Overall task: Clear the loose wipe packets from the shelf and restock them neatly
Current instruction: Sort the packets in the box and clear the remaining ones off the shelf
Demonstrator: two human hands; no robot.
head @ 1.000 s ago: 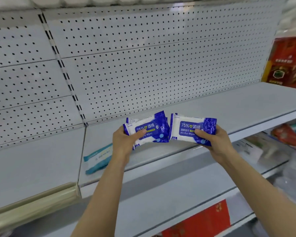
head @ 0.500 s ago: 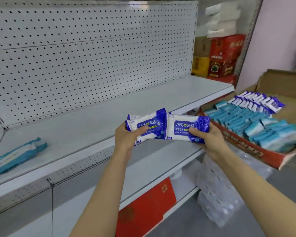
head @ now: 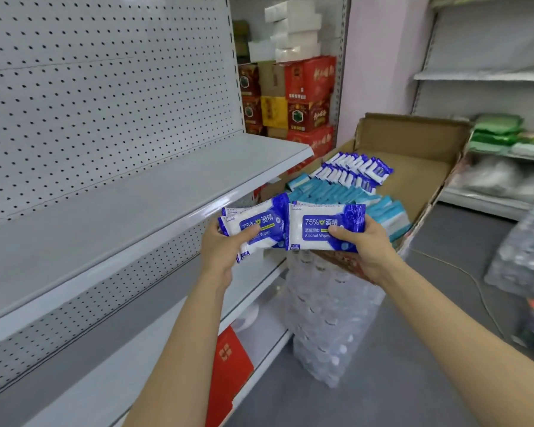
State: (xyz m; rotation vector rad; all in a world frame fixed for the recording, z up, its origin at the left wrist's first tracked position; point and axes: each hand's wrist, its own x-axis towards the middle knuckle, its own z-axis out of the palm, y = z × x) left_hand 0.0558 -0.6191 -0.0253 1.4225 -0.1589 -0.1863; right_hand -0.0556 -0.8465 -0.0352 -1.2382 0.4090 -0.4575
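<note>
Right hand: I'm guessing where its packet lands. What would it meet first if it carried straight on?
Probably the teal packets in the cardboard box, right behind the right hand; depth is unclear.

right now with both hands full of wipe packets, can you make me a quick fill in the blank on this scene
1. The right hand holds a blue packet printed "75%" and "Alcohol ____".
2. The left hand grips a stack of blue packets with its ____ pressed on the top one.
3. Past the hands, rows of wipe packets fill an open ____ box.
4. The boxes stacked beyond the grey shelf are mostly ____ .

Missing words: Wipes; thumb; cardboard; red
</note>
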